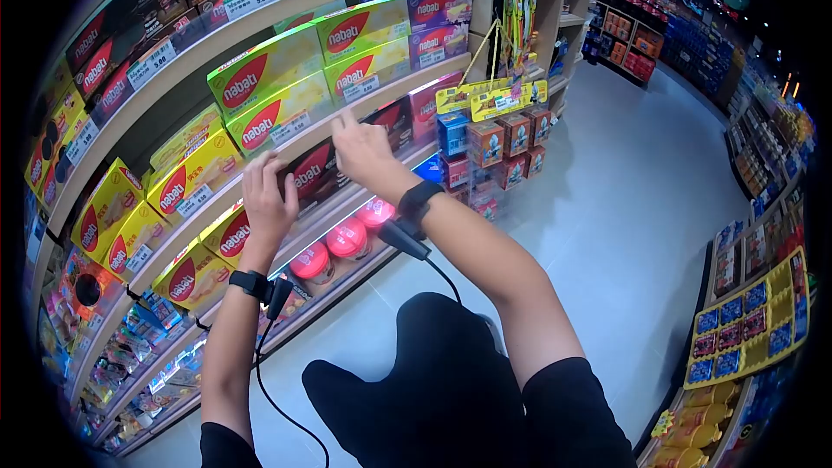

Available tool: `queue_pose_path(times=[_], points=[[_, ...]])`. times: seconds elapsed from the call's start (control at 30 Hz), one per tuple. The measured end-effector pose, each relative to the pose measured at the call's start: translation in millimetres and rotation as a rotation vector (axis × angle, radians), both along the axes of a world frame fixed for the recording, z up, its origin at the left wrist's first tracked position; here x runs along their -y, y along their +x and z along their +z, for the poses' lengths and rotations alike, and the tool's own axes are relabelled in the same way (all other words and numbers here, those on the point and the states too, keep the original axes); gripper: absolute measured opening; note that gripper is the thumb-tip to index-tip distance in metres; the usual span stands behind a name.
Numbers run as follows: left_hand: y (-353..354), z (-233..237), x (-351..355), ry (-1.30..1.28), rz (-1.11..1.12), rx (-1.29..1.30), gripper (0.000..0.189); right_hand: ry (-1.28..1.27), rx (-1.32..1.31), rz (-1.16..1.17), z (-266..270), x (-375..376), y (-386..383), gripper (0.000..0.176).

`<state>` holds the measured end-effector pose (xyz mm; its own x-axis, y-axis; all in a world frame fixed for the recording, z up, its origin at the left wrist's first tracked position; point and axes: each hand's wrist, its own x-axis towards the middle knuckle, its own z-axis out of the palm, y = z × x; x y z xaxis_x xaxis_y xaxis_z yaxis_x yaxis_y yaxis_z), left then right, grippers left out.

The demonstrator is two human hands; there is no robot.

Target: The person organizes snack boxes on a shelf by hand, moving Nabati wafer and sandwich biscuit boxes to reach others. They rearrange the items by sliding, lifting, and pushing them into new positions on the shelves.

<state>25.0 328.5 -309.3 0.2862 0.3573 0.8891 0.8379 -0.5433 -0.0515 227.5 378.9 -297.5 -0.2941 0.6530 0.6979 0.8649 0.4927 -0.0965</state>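
Note:
My left hand (269, 197) is at the front edge of a shelf, its fingers bent and its thumb apart, with nothing visible in it. Higher and to the right, my right hand (360, 149) is at the same shelf edge, fingers curled together with the index finger reaching up; whatever they might hold is hidden. Just above the hands stand green Nabati boxes (276, 110) with a price label (290, 127) in front. Dark Nabati boxes (312, 172) sit on the shelf below, partly covered by my hands.
Yellow Nabati boxes (192, 175) fill the shelf to the left. Pink-lidded tubs (347, 237) stand lower down. Small boxes hang in a rack (503, 140) at the shelf's end. An aisle floor (624, 208) runs right, with a yellow tray (750, 321) beyond. Cables hang from both wristbands.

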Motion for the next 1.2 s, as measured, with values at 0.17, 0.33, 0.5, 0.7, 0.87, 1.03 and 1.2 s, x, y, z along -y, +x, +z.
queue_pose_path(times=[0.17, 0.33, 0.5, 0.7, 0.87, 1.03, 1.2], points=[[64.3, -15.4, -34.5, -0.023, -0.092, -0.013, 0.028, -0.026, -0.051, -0.041, -17.3, -32.2, 92.3, 0.024], [129.6, -13.1, -77.4, -0.072, -0.106, -0.01, 0.03, -0.087, -0.041, 0.027, -11.1, -85.2, 155.4, 0.024], [179.4, 0.2, -119.6, -0.095, -0.081, -0.085, 0.033, -0.082, -0.099, 0.127, 5.2, -145.1, 190.8, 0.023], [215.3, 3.9, -151.2, -0.089, -0.02, -0.169, 0.038, -0.019, -0.036, 0.269, 18.5, -184.9, 230.8, 0.027], [230.9, 13.2, -148.5, -0.113, 0.011, -0.168, 0.031, -0.046, 0.026, 0.228, 33.8, -208.2, 265.2, 0.021], [234.4, 3.0, -149.4, -0.18, 0.093, -0.115, 0.031, 0.0, 0.118, 0.322, 49.6, -227.9, 270.1, 0.023], [241.2, -2.0, -154.6, -0.181, 0.147, -0.147, 0.041, -0.004, 0.184, 0.307, 49.2, -245.7, 271.1, 0.019]])
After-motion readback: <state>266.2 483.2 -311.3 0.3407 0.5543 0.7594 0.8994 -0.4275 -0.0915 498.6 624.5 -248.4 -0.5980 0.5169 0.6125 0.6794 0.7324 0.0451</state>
